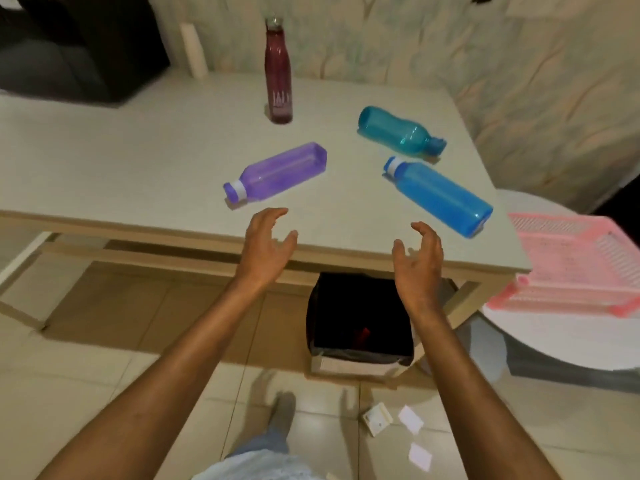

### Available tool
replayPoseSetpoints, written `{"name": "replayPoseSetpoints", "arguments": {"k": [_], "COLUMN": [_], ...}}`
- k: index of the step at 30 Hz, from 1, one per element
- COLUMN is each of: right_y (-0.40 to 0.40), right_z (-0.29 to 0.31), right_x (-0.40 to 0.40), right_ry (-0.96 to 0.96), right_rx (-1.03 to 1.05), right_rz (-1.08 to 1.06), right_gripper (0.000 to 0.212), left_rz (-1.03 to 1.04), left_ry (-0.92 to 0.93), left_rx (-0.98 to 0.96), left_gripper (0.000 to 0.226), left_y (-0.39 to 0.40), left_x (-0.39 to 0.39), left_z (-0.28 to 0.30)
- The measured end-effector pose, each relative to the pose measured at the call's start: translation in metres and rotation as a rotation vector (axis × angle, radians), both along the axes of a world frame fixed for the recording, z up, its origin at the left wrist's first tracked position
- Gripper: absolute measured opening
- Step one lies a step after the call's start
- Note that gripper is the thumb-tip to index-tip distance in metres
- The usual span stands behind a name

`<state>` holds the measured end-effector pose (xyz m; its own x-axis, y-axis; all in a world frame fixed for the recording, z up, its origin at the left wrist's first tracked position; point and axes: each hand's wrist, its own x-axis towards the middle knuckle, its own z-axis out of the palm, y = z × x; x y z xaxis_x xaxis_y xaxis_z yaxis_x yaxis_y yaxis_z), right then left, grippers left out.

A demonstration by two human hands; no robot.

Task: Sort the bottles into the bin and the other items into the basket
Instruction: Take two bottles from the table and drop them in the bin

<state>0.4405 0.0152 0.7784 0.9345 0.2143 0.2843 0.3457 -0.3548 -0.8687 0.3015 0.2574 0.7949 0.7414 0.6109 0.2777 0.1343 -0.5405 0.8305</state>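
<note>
**Bottles on tabletop, both hands empty**

Bottles: four on the pale tabletop (138, 161). Maroon bottle (278, 71) stands upright at the far side, metal cap on top. Purple bottle (277, 173) lies on its side left of centre, white-and-blue cap toward the near-left. Teal bottle (398, 131) lies on its side to the right, cap pointing right. Blue bottle (440, 194) lies on its side just in front of the teal one, cap toward the far-left, base close to the near-right edge of the tabletop. Blue and teal are near each other but look apart; purple is well apart from both.

Left hand (268, 244) hovers over the near edge of the tabletop, just in front of the purple bottle's cap, not touching it. Grip wide, fingers loosely curved, nothing held. Right hand (419, 258) hovers beside it at the near edge, near the blue bottle's base, palm facing inward. Grip wide too, nothing held.

Bin (360, 327) sits on the floor under the tabletop edge, black liner inside, something red low in it, too dark to identify. Pink basket (581, 265) rests on a white round surface (554, 344) to the right. Scraps of white paper (410, 419) on the tiled floor (104, 358). White roll (194, 50) stands at the far left by the wall.
</note>
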Motion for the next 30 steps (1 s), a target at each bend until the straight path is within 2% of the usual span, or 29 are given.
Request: {"name": "replayPoseSetpoints", "arguments": {"k": [2, 7, 14, 19, 24, 30], "right_y": [0.009, 0.027, 0.03, 0.019, 0.008, 0.002], "right_z": [0.008, 0.023, 0.024, 0.018, 0.007, 0.015], "right_x": [0.032, 0.101, 0.164, 0.183, 0.19, 0.173], "right_ry": [-0.053, -0.15, -0.236, -0.281, -0.272, -0.233], "right_rx": [-0.064, -0.348, -0.749, -0.846, -0.954, -0.921], "right_rz": [-0.029, -0.199, -0.335, -0.427, -0.52, -0.509], "right_gripper": [0.051, 0.077, 0.09, 0.09, 0.083, 0.083], "left_rz": [-0.004, -0.041, -0.076, -0.098, -0.087, -0.063], "left_ry": [-0.01, 0.121, 0.431, 0.574, 0.693, 0.585], "left_rx": [0.069, 0.253, 0.582, 0.591, 0.482, 0.451], "left_gripper": [0.048, 0.066, 0.079, 0.084, 0.086, 0.077], "left_y": [0.024, 0.08, 0.143, 0.167, 0.184, 0.183], "left_x": [0.023, 0.083, 0.143, 0.153, 0.153, 0.145], "left_z": [0.01, 0.031, 0.039, 0.033, 0.018, 0.015]}}
